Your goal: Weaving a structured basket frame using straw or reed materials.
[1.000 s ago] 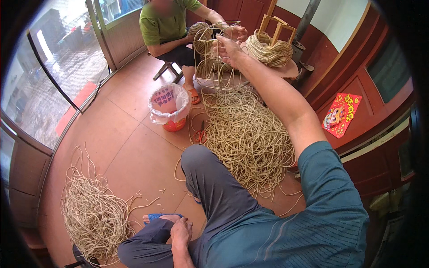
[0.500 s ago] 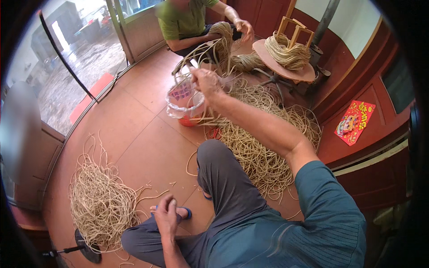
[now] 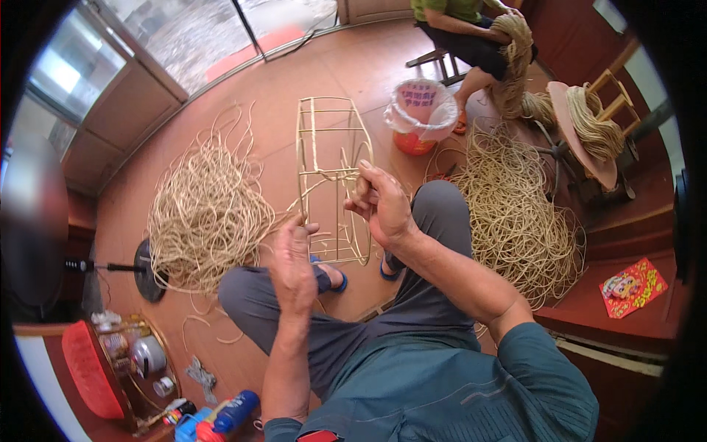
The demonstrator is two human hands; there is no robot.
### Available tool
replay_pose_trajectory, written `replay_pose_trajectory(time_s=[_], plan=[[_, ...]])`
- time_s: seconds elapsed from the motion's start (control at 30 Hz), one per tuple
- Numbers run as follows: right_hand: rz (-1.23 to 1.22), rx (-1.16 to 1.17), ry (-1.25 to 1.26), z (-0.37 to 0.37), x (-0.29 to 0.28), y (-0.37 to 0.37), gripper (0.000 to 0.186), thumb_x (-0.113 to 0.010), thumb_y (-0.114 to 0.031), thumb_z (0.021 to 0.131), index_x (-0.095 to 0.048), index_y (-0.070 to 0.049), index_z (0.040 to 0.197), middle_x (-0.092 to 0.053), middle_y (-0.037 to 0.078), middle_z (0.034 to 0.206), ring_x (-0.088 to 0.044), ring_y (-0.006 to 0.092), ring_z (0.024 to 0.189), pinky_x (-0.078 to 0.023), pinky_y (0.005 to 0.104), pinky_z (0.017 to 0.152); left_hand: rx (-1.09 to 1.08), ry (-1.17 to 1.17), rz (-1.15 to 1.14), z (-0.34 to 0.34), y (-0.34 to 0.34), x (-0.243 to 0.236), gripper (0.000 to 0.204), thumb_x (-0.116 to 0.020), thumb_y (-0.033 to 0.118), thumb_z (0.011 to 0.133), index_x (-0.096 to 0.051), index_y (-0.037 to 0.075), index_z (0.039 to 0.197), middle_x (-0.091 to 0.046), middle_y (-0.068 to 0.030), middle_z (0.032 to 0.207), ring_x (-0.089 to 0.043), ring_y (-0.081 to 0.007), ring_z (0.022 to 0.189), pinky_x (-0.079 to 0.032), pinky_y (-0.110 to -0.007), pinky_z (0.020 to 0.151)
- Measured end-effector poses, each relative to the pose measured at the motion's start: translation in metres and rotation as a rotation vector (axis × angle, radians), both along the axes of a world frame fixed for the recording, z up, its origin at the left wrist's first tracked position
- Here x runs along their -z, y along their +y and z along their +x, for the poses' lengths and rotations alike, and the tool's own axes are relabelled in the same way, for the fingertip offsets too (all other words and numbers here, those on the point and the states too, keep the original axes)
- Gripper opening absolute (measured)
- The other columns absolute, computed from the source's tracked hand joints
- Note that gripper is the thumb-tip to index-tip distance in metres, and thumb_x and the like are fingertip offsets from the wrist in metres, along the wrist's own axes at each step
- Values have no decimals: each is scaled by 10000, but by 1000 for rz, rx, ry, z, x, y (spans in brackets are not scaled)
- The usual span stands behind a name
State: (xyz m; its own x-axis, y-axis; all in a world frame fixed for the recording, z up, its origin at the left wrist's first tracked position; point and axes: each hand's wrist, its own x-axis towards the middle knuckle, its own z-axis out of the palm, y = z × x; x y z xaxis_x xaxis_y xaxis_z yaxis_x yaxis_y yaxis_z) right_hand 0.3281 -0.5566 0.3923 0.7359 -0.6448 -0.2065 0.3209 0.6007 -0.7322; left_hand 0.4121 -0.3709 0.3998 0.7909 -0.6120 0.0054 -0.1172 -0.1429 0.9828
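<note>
An open wire frame (image 3: 331, 129) with light cord wound on some bars stands between my two hands. My right hand (image 3: 383, 206) is closed on its right side where cord crosses it. My left hand (image 3: 293, 261) grips the lower left side, near a cord trailing toward the loose tan cord pile (image 3: 202, 210) on the floor. A second tangled pile (image 3: 515, 236) lies beyond my right knee, with red-handled scissors (image 3: 442, 176) at its edge, partly hidden.
A person (image 3: 471, 40) sits at top right holding a cord coil, behind a lined red bucket (image 3: 412, 140). A round stool top (image 3: 571, 140) carries coiled cord. A fan base (image 3: 151, 269), low table (image 3: 88, 361) with jars, and blue bottle (image 3: 236, 412) are left.
The frame has come from up near the other person down over my legs. My left hand has risen onto it. The view has swung right, bringing the low table into sight.
</note>
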Motion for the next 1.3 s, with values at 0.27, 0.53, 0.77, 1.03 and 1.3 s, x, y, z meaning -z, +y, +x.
replay_pose_trajectory(time_s=[0.27, 0.53, 0.77, 1.03, 1.3], plan=[[67, -196, 106, -43, 15, 42, 479, -518, -496, 1132, -669, -48, 1055, -659, 48, 871, -689, 206, 790, -619, 388, 780, -331, -96, 35, -23, 0, 19, 217, -644, 210, 1101, -696, 7, 1046, -662, -5, 868, -569, -92, 786, -478, -268, 724], [-1204, -306, 706, -110, -61, -29, 397, -703, -354, 1040, -723, -9, 1234, -747, 154, 1141, -747, 234, 933, -602, 371, 767, -10, -324, 109, 23, -4, 6, 227, -761, 269, 1022, -728, 55, 954, -697, -54, 718, -626, -129, 641, -508, -330, 621], [-1658, -104, 431, -65, -90, -46, 401, -651, -378, 1056, -680, -82, 1327, -713, 171, 1199, -649, 365, 1210, -508, 494, 1031, 455, -749, 307, 62, -24, -67, 306, -841, 317, 946, -719, 49, 862, -639, -44, 702, -584, -146, 649, -478, -340, 601], [-1314, -632, 414, -45, -63, -8, 385, -533, -389, 1158, -688, -39, 1195, -634, 63, 875, -617, 135, 825, -527, 304, 762, 645, -772, 360, 85, -26, -114, 391, -864, 390, 888, -709, 38, 818, -621, -77, 732, -566, -235, 700, -465, -399, 677], [-473, -650, 254, -68, -10, 40, 396, -492, -405, 1176, -640, -61, 1049, -609, -13, 815, -590, 68, 737, -482, 243, 667, 294, -935, 127, 59, -14, -61, 176, -793, 215, 946, -731, 53, 975, -711, -111, 1003, -684, -296, 1013, -521, -418, 928]])
